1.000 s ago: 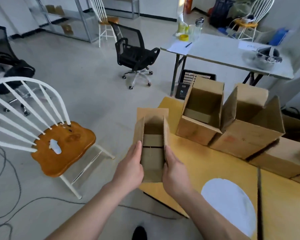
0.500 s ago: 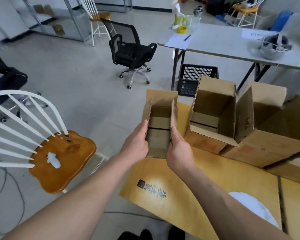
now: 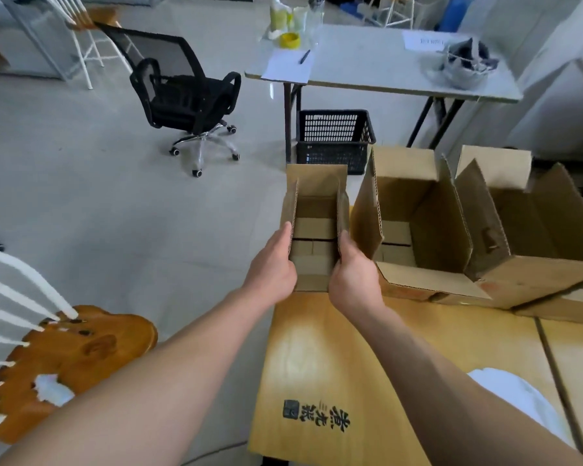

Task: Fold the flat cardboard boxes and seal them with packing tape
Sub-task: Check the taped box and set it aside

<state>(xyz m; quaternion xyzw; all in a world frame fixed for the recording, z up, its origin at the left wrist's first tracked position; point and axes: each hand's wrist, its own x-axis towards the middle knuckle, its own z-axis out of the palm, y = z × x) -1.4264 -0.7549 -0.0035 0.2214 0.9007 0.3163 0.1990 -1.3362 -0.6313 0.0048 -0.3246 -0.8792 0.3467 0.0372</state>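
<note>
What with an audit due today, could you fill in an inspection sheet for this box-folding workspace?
Surface: wooden table, printed mark near front edge.
Job's things: small box held, top open; larger box and far-right box stand open beside it; no tape seen on this table.
Clutter: white round patch, near right, unidentifiable.
Grips: left hand and right hand each hold a side wall of the small box.
Cables: maybe one thin cable on the floor.
Surroundings: office chair, black crate under grey table, wooden chair at left.
</note>
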